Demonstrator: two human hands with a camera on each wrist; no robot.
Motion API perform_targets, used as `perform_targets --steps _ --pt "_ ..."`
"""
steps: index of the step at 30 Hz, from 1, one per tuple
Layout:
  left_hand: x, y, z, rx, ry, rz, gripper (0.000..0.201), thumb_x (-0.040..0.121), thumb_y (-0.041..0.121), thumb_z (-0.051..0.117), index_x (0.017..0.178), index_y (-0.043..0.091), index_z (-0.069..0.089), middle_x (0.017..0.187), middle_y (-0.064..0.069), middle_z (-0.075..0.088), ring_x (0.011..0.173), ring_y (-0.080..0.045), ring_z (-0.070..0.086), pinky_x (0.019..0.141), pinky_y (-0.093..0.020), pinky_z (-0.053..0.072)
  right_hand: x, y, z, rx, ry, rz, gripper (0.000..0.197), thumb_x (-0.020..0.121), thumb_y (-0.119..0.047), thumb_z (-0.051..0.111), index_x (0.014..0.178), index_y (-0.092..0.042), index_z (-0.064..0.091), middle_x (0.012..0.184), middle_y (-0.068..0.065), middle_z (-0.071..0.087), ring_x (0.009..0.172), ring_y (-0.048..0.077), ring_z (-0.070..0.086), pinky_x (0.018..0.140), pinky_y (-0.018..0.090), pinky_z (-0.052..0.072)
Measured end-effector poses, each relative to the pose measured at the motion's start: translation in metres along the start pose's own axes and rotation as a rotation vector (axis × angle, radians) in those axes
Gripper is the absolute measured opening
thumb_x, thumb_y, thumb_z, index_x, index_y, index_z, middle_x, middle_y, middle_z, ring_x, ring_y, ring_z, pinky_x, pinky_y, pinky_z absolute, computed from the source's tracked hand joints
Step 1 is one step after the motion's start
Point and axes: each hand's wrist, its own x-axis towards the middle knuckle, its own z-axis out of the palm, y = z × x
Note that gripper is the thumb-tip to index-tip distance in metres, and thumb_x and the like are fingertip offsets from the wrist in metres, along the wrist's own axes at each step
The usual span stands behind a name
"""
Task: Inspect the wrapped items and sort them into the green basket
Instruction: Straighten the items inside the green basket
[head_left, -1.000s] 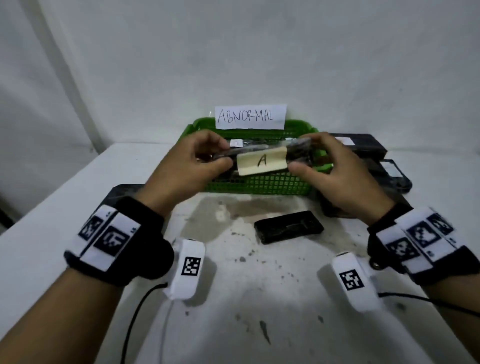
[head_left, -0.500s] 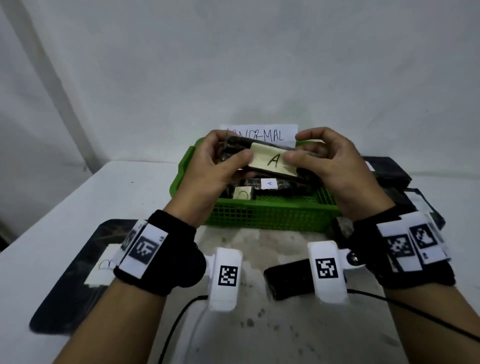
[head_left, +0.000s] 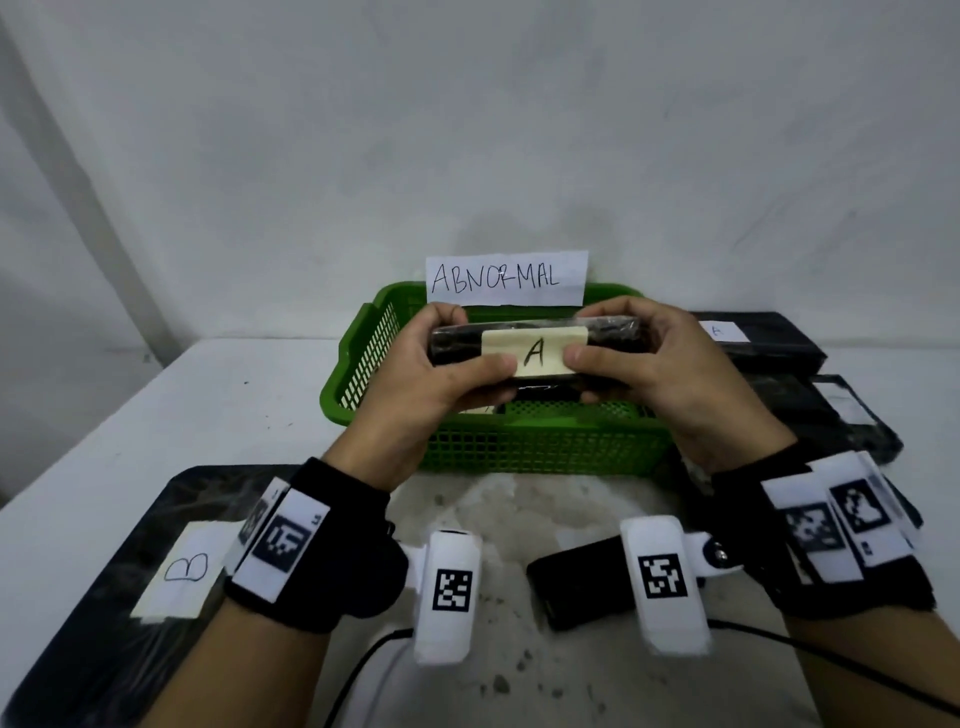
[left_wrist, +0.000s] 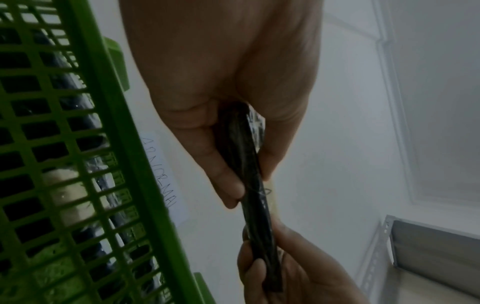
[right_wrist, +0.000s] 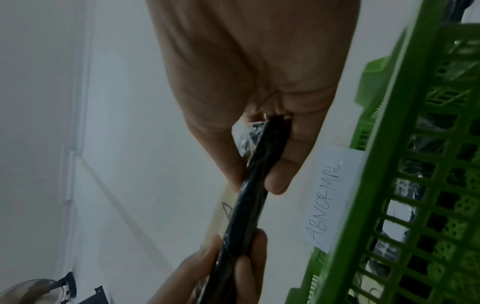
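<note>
White table (head_left: 156, 415) against a pale wall. Landmark: green basket (head_left: 545, 447), mesh-sided, sitting mid-table at the back. Large black wrapped slab (head_left: 130, 571) with a "B" label lies on the table near-left of the basket. Stack of black wrapped items (head_left: 810, 410) just right of the basket, the top one tagged "A". More dark wrapped items inside the basket, seen through the mesh. White "ABNORMAL" sign (head_left: 506, 278) stands at the basket's back rim. Small black wrapped item (head_left: 582, 582) lies flat on the table in front of the basket.

Held wrapped item (head_left: 613, 332), black, flat, clear film, cream "A" label (head_left: 535, 352), is raised above the basket's opening, long side level, not touching the basket. Left hand (head_left: 415, 384) grips its left end, thumb on the front face, fingers curled behind. Right hand (head_left: 675, 374) grips the right end the same way, thumb tip on the label edge. Wrist views show it edge-on, pinched between thumb and fingers at both ends.
</note>
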Motion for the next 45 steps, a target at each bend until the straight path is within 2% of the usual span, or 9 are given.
perform_targets --steps 13,18,20,25,31,33,37,40,45 --pt "-0.013 0.011 0.000 0.096 0.103 0.176 0.035 0.082 -0.008 0.071 0.088 0.016 0.047 0.088 -0.007 0.064 0.056 -0.015 0.066 0.050 -0.022 0.054 -0.012 -0.012 0.018 -0.210 0.084 -0.219 0.023 0.076 -0.010 0.086 0.087 -0.018 0.067 0.079 0.000 0.073 0.061 0.013 0.070 0.048 0.025 0.053" --pt "-0.024 0.027 0.000 0.216 0.060 0.157 0.019 0.091 0.034 0.068 0.094 0.019 0.057 0.092 0.000 0.071 0.073 -0.027 0.071 0.049 -0.027 0.051 -0.021 -0.025 0.014 -0.276 0.075 -0.389 0.025 0.079 -0.008 0.083 0.095 -0.018 0.066 0.087 -0.008 0.071 0.080 0.006 0.070 0.070 0.022 0.056" --pt "-0.023 0.030 -0.001 0.203 0.061 0.163 0.017 0.093 0.031 0.065 0.089 0.016 0.058 0.089 -0.003 0.068 0.070 -0.025 0.064 0.050 -0.027 0.052 -0.025 -0.029 0.014 -0.305 0.046 -0.431 0.027 0.081 -0.010 0.081 0.102 -0.014 0.065 0.091 -0.009 0.069 0.083 0.004 0.068 0.073 0.020 0.054" --pt "-0.020 0.030 -0.007 0.214 -0.001 0.221 0.016 0.090 0.005 0.067 0.084 0.016 0.057 0.091 -0.004 0.068 0.081 -0.017 0.067 0.070 -0.026 0.058 -0.025 -0.029 0.016 -0.128 -0.042 -0.240 0.023 0.083 -0.023 0.078 0.102 -0.015 0.068 0.096 -0.004 0.070 0.086 0.012 0.070 0.082 0.038 0.061" --pt "-0.020 0.019 -0.002 0.399 0.060 0.301 0.023 0.062 0.031 0.077 0.077 0.030 0.060 0.089 -0.002 0.075 0.071 -0.026 0.064 0.067 -0.045 0.054 -0.020 -0.023 0.015 -0.254 0.036 -0.323 0.022 0.079 -0.001 0.080 0.087 -0.017 0.068 0.082 -0.002 0.073 0.062 0.005 0.068 0.058 0.019 0.054" --pt "-0.019 0.018 0.001 0.354 0.065 0.318 0.022 0.068 0.027 0.075 0.081 0.025 0.058 0.082 -0.003 0.070 0.068 -0.025 0.061 0.063 -0.041 0.051 -0.021 -0.025 0.013 -0.248 0.066 -0.345 0.019 0.080 -0.006 0.080 0.088 -0.017 0.068 0.079 -0.002 0.072 0.060 0.010 0.067 0.059 0.024 0.055" --pt "-0.018 0.020 -0.001 0.306 0.055 0.353 0.014 0.084 0.021 0.073 0.081 0.022 0.060 0.098 -0.001 0.074 0.087 -0.014 0.071 0.081 -0.038 0.057 -0.021 -0.028 0.012 -0.241 0.016 -0.313 0.027 0.083 -0.020 0.081 0.105 -0.019 0.066 0.103 -0.002 0.074 0.090 0.012 0.072 0.075 0.027 0.059" --pt "-0.018 0.021 -0.006 0.279 0.015 0.404 0.021 0.090 -0.001 0.066 0.083 0.015 0.055 0.104 0.000 0.069 0.093 -0.009 0.069 0.081 -0.026 0.054 -0.019 -0.026 0.012 -0.122 -0.028 -0.055 0.033 0.086 -0.037 0.074 0.111 -0.020 0.062 0.086 -0.008 0.073 0.073 0.014 0.072 0.064 0.034 0.060" --pt "-0.019 0.015 -0.002 0.310 0.018 0.260 0.031 0.090 0.021 0.072 0.115 0.017 0.055 0.112 -0.005 0.068 0.088 -0.021 0.073 0.070 -0.033 0.060 -0.017 -0.023 0.010 0.094 -0.006 0.010 0.024 0.089 -0.004 0.069 0.112 -0.011 0.063 0.079 0.002 0.073 0.062 0.017 0.070 0.054 0.025 0.058"
